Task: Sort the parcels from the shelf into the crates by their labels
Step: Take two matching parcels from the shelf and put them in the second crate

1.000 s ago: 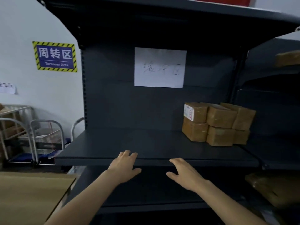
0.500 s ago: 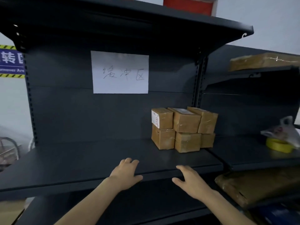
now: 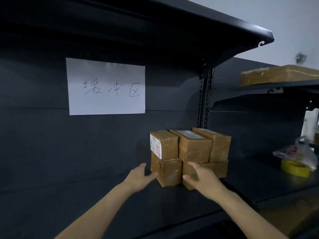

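So far nothing seems sorted: the taped cardboard parcels [image 3: 188, 152] sit stacked at the right of the shelf [image 3: 77, 192], and the left hand [image 3: 139, 176] and the right hand [image 3: 204, 181] reach at them with fingers released, grasping nothing yet.

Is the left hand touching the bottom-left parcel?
Cannot tell. Head view: the left hand overlaps the near edge of the bottom-left parcel with its thumb; neither contact nor gap shows plainly.
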Motion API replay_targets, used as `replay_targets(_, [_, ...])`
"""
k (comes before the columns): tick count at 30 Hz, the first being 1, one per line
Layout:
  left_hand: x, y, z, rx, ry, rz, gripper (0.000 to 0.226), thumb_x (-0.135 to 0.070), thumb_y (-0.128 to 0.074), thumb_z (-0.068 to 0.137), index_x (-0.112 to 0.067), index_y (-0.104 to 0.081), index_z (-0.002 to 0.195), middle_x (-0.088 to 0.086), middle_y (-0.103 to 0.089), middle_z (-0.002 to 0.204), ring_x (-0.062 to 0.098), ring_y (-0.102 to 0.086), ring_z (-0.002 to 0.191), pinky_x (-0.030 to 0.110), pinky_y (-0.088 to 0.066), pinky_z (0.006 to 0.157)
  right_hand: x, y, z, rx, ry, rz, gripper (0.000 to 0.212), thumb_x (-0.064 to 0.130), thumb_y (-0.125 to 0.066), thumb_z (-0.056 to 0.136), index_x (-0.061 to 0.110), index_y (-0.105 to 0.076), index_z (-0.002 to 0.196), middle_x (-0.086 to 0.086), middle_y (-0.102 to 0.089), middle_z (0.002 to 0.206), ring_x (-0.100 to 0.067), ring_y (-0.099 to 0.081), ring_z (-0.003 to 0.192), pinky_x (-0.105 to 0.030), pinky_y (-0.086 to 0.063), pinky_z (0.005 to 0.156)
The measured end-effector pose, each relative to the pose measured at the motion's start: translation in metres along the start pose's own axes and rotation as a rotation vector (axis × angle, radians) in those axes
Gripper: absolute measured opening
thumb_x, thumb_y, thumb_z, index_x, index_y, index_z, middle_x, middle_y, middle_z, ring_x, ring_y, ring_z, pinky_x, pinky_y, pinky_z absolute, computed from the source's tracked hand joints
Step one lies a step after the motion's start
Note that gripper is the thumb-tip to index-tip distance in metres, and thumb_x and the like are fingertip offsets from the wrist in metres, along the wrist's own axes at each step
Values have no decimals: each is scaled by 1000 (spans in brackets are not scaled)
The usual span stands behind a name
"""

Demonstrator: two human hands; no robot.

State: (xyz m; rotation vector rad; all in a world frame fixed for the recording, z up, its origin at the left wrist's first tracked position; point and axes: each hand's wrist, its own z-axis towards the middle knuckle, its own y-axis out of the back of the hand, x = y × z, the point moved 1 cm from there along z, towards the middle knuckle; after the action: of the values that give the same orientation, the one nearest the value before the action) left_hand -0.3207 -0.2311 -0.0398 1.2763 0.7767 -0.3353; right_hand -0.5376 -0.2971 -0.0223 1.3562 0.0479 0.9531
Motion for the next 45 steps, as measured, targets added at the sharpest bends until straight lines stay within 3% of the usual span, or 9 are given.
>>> replay_targets(3, [-7, 3, 38, 3, 71, -223, 87, -59, -47, 87, -5, -17, 148, 9, -25, 154, 23, -28, 140, 33, -26, 113, -4, 9, 18, -57, 15, -28, 60, 43, -52, 91, 21, -30, 143, -2, -40, 143, -14, -38, 129, -23, -32, 103])
replay_targets(7, [-22, 4, 77, 48, 160, -549, 79, -65, -43, 85, -9, -36, 140, 13, -49, 134, 25, -50, 119, 35, -41, 100, -10, 20, 38, -107, 10, -58, 59, 43, -51, 91, 22, -31, 142, -1, -39, 142, -15, -39, 129, -27, -35, 104])
replay_targets(12, [-30, 1, 111, 157, 287, -959, 96, -72, -48, 77, -14, -20, 148, 18, -23, 153, 34, -27, 140, 49, -26, 114, -13, 23, 59, -133, 57, -92, 58, 46, -49, 91, 26, -31, 142, 1, -38, 141, -14, -40, 127, -32, -40, 102])
replay_targets(16, [-32, -6, 130, 164, 369, -1042, 111, -78, -56, 64, -13, -24, 147, 20, -33, 148, 36, -35, 135, 51, -28, 113, -21, 28, 73, -171, 115, -108, 57, 46, -49, 91, 28, -31, 141, 5, -36, 144, -11, -40, 128, -30, -40, 101])
replay_targets(24, [-42, -14, 147, 16, 418, -1074, 64, -57, -73, 63, -18, -57, 111, 18, -60, 109, 34, -61, 98, 47, -52, 89, -43, 46, 95, -204, 191, -89, 53, 42, -50, 92, 26, -36, 140, 4, -38, 144, -11, -38, 130, -28, -37, 103])
replay_targets(28, [-44, -10, 138, -87, 342, -1122, 65, -49, -74, 64, -18, -55, 118, 15, -60, 109, 31, -59, 97, 42, -54, 76, -37, 47, 100, -266, 273, -63, 48, 39, -49, 92, 24, -41, 137, 4, -41, 142, -10, -40, 128, -28, -39, 103])
replay_targets(32, [-25, 8, 117, -407, 272, -835, 92, -55, -68, 56, -12, -42, 133, 15, -53, 126, 32, -54, 110, 43, -50, 90, -25, 45, 102, -297, 351, -14, 46, 36, -51, 92, 22, -44, 135, 4, -46, 138, -11, -42, 127, -26, -37, 101])
replay_targets(36, [1, 24, 85, -657, 351, -290, 92, -55, -60, 50, -12, -43, 130, 15, -42, 128, 32, -39, 118, 42, -41, 95, -13, 26, 101, -251, 415, 22, 45, 35, -51, 92, 23, -44, 135, 6, -44, 138, -9, -41, 126, -20, -32, 98])
replay_targets(45, [63, -4, 47, -712, 376, 309, 90, -55, -67, 60, -13, -36, 133, 10, -34, 133, 30, -33, 119, 36, -32, 101, -9, -21, 99, -87, 430, 48, 42, 33, -51, 93, 20, -47, 133, 5, -46, 135, -8, -43, 123, -16, -32, 94])
